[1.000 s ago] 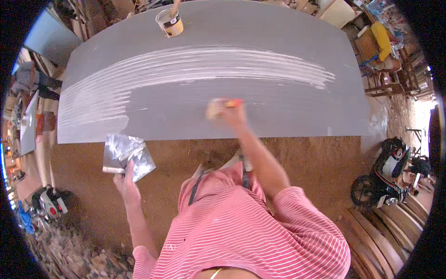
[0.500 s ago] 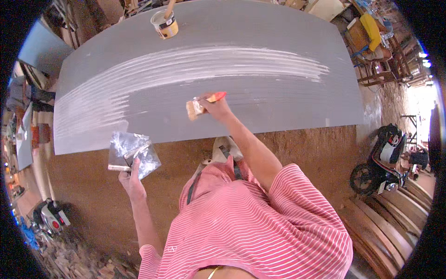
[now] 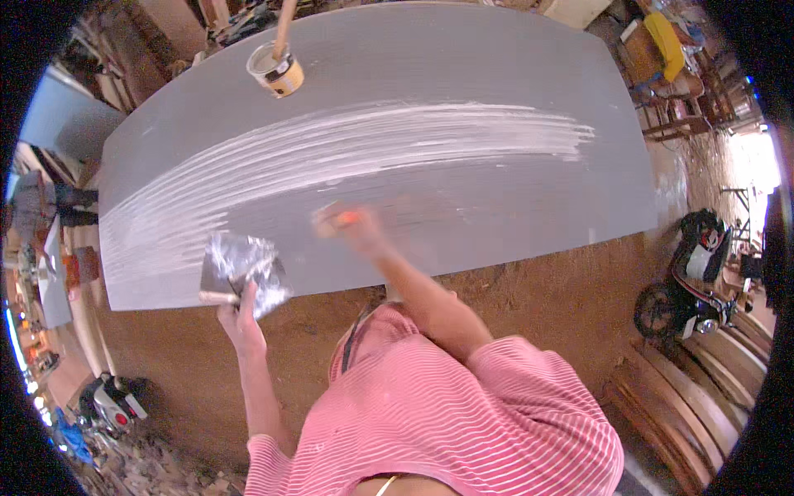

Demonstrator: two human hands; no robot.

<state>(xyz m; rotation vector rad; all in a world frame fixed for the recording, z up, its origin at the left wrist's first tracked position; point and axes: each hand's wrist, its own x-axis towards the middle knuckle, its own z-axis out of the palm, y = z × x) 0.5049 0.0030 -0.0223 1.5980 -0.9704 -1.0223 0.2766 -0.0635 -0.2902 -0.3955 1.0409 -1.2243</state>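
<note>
A large grey board [image 3: 496, 202] lies in front of me, with long white streaks [image 3: 397, 145] across its middle and left side. My right hand [image 3: 365, 236] is over the nearer half, blurred by motion, closed around a paintbrush [image 3: 329, 220] with pale bristles and a red-tipped handle. At the board's near left edge my left hand [image 3: 242, 325] grips a square metal plate [image 3: 222, 255] smeared with white. A light bar runs along the plate's lower edge by my fingers. Whether the bristles touch the board is too blurred to tell.
A yellow-labelled can [image 3: 283, 80] with a wooden stick [image 3: 285, 31] in it stands on the board's far side. To the right are a motorbike [image 3: 695, 277], curved planks [image 3: 682, 397] and a chair [image 3: 674, 107]. Another motorbike [image 3: 109, 403] is at lower left; a person's legs [image 3: 78, 207] show at far left.
My right hand has swept left and a little nearer with the paintbrush. The whole view has shifted, so the board and can sit lower. My left hand keeps the plate beside the board's edge.
</note>
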